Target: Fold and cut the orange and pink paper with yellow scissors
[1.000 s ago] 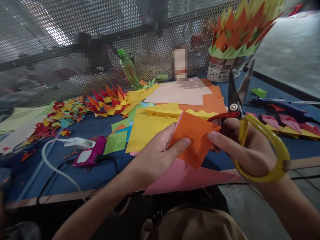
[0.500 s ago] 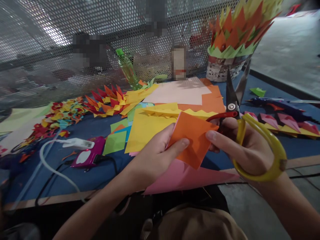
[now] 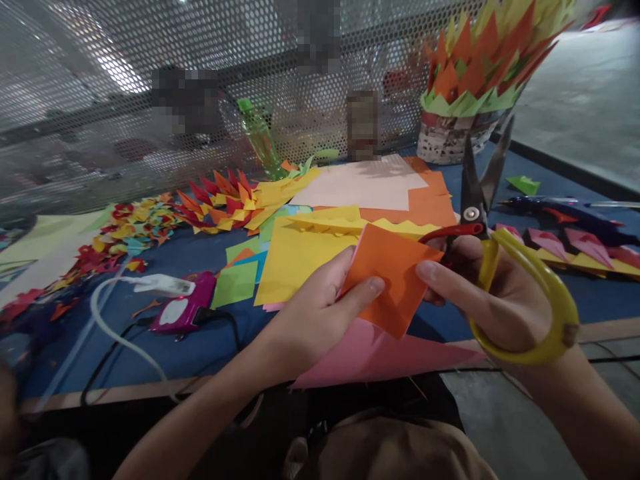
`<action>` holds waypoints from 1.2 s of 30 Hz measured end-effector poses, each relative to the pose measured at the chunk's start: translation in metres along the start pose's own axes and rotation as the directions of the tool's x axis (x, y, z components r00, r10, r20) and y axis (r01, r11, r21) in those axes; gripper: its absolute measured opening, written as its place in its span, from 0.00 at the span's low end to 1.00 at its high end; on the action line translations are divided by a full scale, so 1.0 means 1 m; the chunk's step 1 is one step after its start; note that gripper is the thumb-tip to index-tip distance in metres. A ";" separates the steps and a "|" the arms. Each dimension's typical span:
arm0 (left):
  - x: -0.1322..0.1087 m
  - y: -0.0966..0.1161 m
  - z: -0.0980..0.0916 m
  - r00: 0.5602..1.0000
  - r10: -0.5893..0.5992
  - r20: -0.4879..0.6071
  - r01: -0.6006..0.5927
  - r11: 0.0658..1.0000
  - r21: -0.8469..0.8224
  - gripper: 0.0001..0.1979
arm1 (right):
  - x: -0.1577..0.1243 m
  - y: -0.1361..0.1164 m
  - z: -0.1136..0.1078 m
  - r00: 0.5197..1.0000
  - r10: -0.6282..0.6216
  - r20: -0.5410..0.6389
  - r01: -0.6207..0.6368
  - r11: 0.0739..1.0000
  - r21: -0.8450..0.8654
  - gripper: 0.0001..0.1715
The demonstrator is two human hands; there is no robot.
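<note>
My left hand [image 3: 320, 313] pinches a square of orange paper [image 3: 390, 273] between its thumb and the fingers behind it. A thin pink edge shows along the paper's upper left side. My right hand [image 3: 485, 293] presses its thumb on the paper's right corner. Hooked over that same hand is a pair of scissors [image 3: 530, 333] with yellow and red handles; the blades stand apart and point up, away from the paper. Under the hands lies a pink sheet [image 3: 385, 353] at the table's front edge, and behind them a yellow sheet [image 3: 300, 257].
A pleated paper basket [image 3: 455, 137] with orange points stands back right. At left are a magenta powered device [image 3: 185, 307] with cables and a heap of folded scraps [image 3: 130, 230]. A green bottle [image 3: 260, 140] leans by the mesh panel. Pink folded pieces [image 3: 580, 247] lie right.
The whole scene sits slightly further right in view, as the camera has turned a little left. Both hands keep their hold on the orange paper, and the scissors stay in my right hand.
</note>
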State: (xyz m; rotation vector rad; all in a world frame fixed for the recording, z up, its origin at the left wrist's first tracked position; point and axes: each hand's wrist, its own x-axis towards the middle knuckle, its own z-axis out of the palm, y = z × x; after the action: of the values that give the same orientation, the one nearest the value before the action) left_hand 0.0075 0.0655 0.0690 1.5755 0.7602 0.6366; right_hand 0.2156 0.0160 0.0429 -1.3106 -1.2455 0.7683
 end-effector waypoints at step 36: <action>-0.003 0.001 0.000 0.999 0.012 0.036 -0.009 0.995 -0.094 0.24 | -0.003 0.007 -0.007 0.998 -0.057 0.016 0.058 0.996 -0.074 0.17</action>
State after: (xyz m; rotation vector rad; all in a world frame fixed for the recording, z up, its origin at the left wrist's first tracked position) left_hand 0.0056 0.0632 0.0698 1.5017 0.6852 0.6407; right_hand 0.2233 0.0122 0.0365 -1.3256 -1.3280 0.6966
